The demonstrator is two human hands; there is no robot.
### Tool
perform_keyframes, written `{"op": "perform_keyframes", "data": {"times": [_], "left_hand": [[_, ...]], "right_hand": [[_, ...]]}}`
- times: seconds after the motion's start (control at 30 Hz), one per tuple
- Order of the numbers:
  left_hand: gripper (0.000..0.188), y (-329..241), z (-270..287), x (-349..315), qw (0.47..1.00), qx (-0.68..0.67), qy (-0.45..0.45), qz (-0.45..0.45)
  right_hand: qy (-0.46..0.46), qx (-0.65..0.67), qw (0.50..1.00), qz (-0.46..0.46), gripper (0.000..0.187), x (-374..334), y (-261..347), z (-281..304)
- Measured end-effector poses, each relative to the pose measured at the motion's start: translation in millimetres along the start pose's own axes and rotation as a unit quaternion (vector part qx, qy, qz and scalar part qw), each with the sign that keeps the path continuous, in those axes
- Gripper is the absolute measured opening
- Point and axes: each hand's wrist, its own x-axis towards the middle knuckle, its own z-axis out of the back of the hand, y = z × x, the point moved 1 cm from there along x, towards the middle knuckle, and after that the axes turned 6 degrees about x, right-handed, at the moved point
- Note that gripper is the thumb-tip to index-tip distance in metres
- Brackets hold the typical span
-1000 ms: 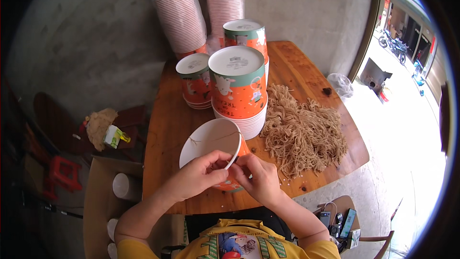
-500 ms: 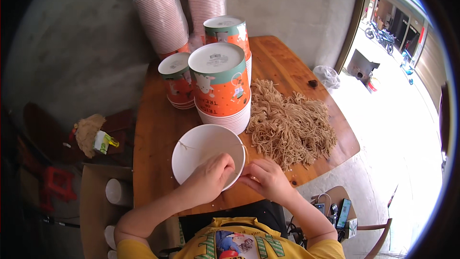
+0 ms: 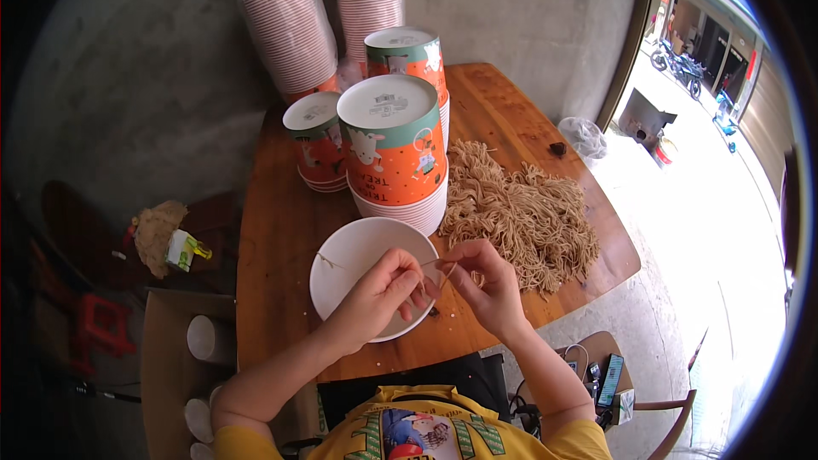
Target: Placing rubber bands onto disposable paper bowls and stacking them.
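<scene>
A white-lined paper bucket stands mouth up at the near edge of the wooden table. A thin tan string is knotted at its left rim and runs across the mouth toward my hands. Over the bucket's right side, my left hand is closed, with a length of string at its fingertips. My right hand pinches the string between thumb and forefinger just beyond the right rim. To the right of the buckets lies a large heap of tan strings.
Stacks of upside-down orange and green paper buckets stand behind the open one. Wrapped stacks of pink-rimmed buckets lean near the wall. A cardboard box with white buckets is at lower left. A stool holds a phone and cables.
My left hand has risen out of the bucket's right inside. The right hand has lifted from the outer rim, and both now hold string above the rim.
</scene>
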Motion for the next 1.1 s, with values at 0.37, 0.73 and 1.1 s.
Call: {"op": "perform_keyframes", "data": {"times": [0.37,0.73,1.1], "left_hand": [[0.008,9.0,-6.3,11.9,0.996,-0.085,-0.012,0.024],[0.012,2.4,-15.3,15.2,0.999,-0.029,-0.032,0.017],[0.018,5.4,-8.6,15.1,0.996,-0.014,0.025,0.081]], "right_hand": [[0.06,0.056,0.995,0.062,0.018,10.4,-0.7,2.4],[0.194,-0.095,0.956,0.197,0.025,39.0,25.6,3.2],[0.058,-0.154,0.981,0.107,0.021,23.5,9.1,14.9]]}}
